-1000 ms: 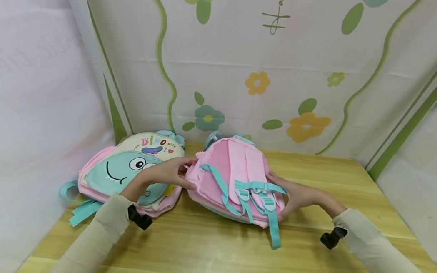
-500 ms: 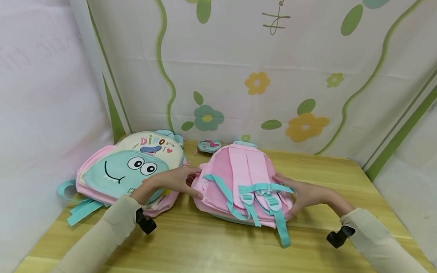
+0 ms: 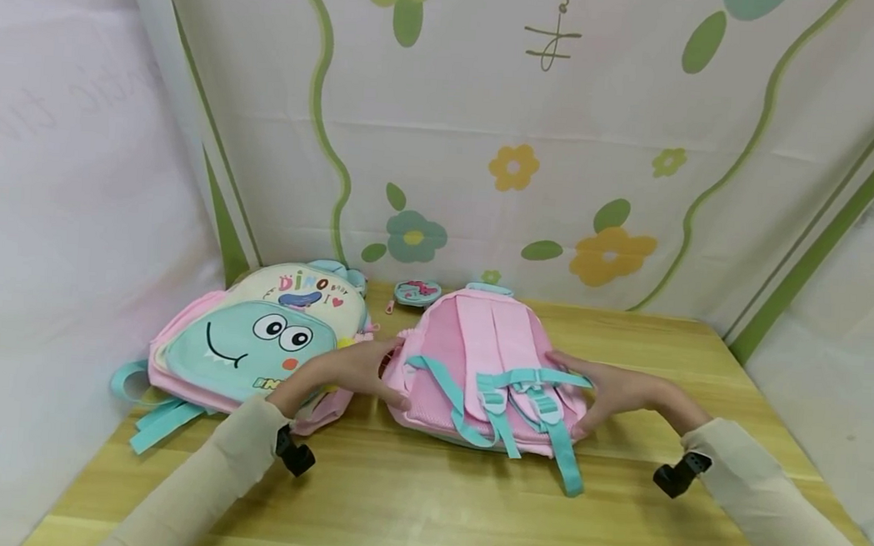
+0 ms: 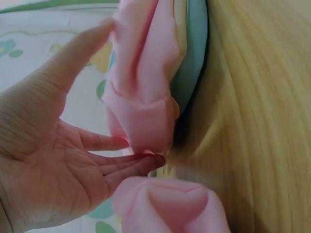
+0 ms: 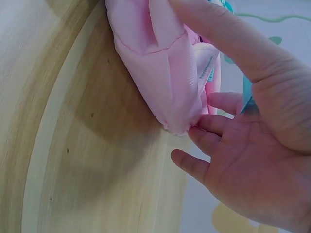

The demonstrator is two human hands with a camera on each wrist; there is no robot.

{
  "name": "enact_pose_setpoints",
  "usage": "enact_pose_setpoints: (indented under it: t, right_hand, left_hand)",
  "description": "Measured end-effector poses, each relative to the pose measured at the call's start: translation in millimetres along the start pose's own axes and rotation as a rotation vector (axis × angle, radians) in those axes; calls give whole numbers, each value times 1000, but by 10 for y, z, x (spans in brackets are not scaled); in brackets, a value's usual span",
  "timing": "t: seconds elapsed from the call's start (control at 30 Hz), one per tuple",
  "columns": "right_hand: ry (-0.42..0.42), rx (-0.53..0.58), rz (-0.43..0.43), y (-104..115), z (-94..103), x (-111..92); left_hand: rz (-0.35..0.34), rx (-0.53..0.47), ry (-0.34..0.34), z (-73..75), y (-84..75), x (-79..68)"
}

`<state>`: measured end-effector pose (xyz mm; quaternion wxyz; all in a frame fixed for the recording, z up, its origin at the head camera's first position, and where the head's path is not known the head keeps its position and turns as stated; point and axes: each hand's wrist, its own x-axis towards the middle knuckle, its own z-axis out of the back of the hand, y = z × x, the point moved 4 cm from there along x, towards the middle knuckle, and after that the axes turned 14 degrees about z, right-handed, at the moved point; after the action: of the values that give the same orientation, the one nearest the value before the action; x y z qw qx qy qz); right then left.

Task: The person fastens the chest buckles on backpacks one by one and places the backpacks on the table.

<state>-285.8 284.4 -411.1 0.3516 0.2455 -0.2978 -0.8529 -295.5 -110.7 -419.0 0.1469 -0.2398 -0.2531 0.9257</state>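
Observation:
A pink backpack point(image 3: 446, 307) lies on its front on the wooden table, its shoulder straps and turquoise webbing facing up. My left hand point(image 3: 363, 373) is at its left side, thumb and fingers spread. In the left wrist view, those fingertips touch the pink fabric point(image 4: 141, 111). My right hand point(image 3: 610, 392) is at the opposite side, thumb near the upper edge. The right wrist view shows its fingers fairly straight along the lower corner of the backpack point(image 5: 170, 92). The underside of the backpack is hidden.
To the left lies a second backpack point(image 3: 252, 349) with a turquoise dinosaur face, partly behind my left forearm. A small round pouch point(image 3: 415, 293) with a pink zip pull sits behind the pink backpack. White patterned cloth point(image 3: 430, 139) walls in the wooden table point(image 3: 422, 514).
Both hands and the pink backpack have shifted slightly right, and the backpack has settled flatter. The round pouch behind it now lies apart from it in view. Over the last half second little moved.

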Motion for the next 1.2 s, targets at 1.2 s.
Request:
enact_pose_setpoints:
  t: [1.2]
  right_hand:
    - [-1, -22, 27, -106, 9, 86]
  left_hand:
    - [-82, 17, 33, 123, -194, -14]
